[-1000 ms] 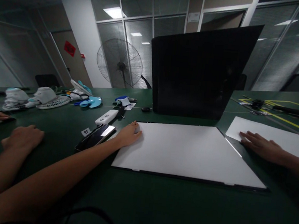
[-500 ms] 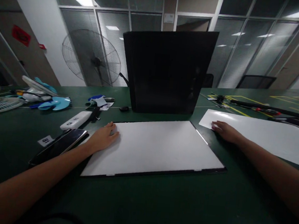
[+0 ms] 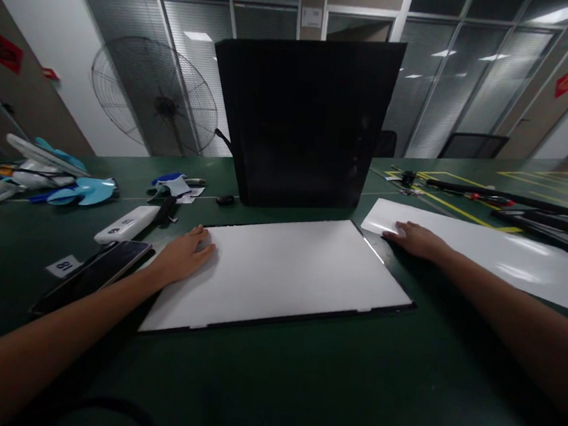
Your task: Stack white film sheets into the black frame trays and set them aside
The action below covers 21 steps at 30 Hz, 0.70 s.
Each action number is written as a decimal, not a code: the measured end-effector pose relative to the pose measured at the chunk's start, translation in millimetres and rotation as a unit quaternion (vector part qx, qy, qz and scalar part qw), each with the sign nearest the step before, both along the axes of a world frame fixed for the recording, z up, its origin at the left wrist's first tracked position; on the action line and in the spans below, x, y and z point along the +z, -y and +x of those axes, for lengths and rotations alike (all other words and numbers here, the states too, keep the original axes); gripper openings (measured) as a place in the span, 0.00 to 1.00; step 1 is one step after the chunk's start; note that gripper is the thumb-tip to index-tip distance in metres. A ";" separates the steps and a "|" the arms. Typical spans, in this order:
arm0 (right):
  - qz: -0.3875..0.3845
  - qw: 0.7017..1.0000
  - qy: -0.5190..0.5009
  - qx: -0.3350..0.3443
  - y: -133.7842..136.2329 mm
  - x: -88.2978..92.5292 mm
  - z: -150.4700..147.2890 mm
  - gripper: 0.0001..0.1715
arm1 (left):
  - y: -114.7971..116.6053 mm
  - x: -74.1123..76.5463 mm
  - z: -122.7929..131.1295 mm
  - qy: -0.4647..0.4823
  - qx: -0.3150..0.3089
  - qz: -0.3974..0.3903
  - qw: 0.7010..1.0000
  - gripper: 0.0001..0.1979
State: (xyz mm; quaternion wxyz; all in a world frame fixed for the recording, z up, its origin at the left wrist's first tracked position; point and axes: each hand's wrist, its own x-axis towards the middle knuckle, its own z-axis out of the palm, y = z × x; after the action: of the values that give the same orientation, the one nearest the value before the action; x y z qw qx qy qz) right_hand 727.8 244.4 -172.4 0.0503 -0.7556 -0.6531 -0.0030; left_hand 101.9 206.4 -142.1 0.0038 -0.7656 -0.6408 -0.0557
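glass partitions (image 3: 275,45) close off the room behind a dark green table (image 3: 267,385).

flat near the table's middle lies a white panel (image 3: 278,273), matte and plain, with thin dark edging. the person's left hand (image 3: 184,257) rests palm down on its left side, loosely spread and gripping nothing. to the right, apart from the panel, a glossy white sheet (image 3: 501,257) catches bright reflections; the right hand (image 3: 414,240) lies partly bent over its left end, and whether it pinches the sheet cannot be told.

around these, from the left: a light-blue fan blade (image 3: 88,192), a dark phone-like slab (image 3: 113,263) close to the left arm, a white oblong device (image 3: 127,223), then a large black board (image 3: 303,121), upright beyond the panel and blocking part of the background. the right forearm (image 3: 506,308) hides some of the sheet's near edge. black rods (image 3: 506,195) lie past the sheet.
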 end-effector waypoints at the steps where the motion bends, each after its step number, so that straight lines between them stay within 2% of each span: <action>1: 0.001 1.000 -0.001 0.000 1.7 2.2 -1.8 0.58 | -0.6 -0.8 -0.6 -0.001 0.001 -0.003 1.000 0.31; 4: 0.011 1.000 -0.007 -0.005 10.0 9.2 -9.7 0.57 | -2.0 -2.9 -2.2 -0.008 0.002 -0.011 1.000 0.32; 11: 0.114 0.991 0.029 -0.056 35.6 30.4 -28.5 0.42 | 2.4 1.0 1.3 -0.009 0.005 -0.014 1.000 0.33; 14: 0.158 0.985 0.040 -0.060 51.5 45.3 -38.6 0.43 | 5.6 4.3 4.0 -0.006 0.007 -0.018 1.000 0.33; 19: 0.295 0.955 0.038 -0.003 95.7 76.1 -90.1 0.47 | 9.0 6.5 4.4 0.012 0.004 -0.019 1.000 0.31; 21: 0.299 0.952 0.043 0.047 112.6 80.6 -117.9 0.46 | 9.9 6.7 4.0 0.023 0.002 -0.012 1.000 0.29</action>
State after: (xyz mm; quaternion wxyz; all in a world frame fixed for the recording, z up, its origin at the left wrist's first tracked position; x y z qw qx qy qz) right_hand 609.9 131.7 -91.8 0.2464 -0.6738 -0.6583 -0.2280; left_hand 105.9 196.5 -135.4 -0.0201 -0.7629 -0.6429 -0.0650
